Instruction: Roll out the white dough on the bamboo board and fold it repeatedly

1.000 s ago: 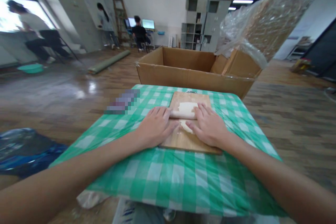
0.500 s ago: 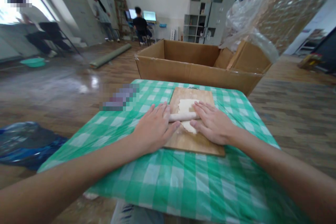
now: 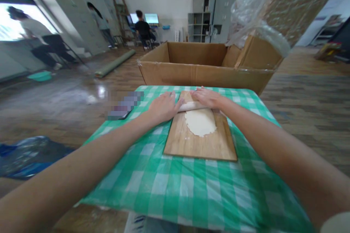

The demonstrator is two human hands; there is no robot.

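A pale rolling pin [image 3: 191, 106] lies crosswise near the far end of a wooden board [image 3: 199, 147]. My left hand [image 3: 165, 105] is closed over its left end, fingers pointing forward and the thumb along the pin. Over the right end, my right hand [image 3: 206, 97] holds the pin from above, partly hiding it. A thin, flat sheet of dough [image 3: 201, 123] with a ragged edge rests on the board, just on my side of the pin. Any dough beyond the pin is hidden by my hands.
A green-and-white checked cloth [image 3: 158, 182] covers the table. A blurred-out flat object [image 3: 125, 105] lies at its left edge. Behind stands a large open cardboard box [image 3: 205, 74]. Several people are in the background, one person [image 3: 142, 29] seated at monitors.
Both hands and the rolling pin have moved forward, away from me, to the board's far end. More of the dough on the near side now shows, and the view has shifted slightly.
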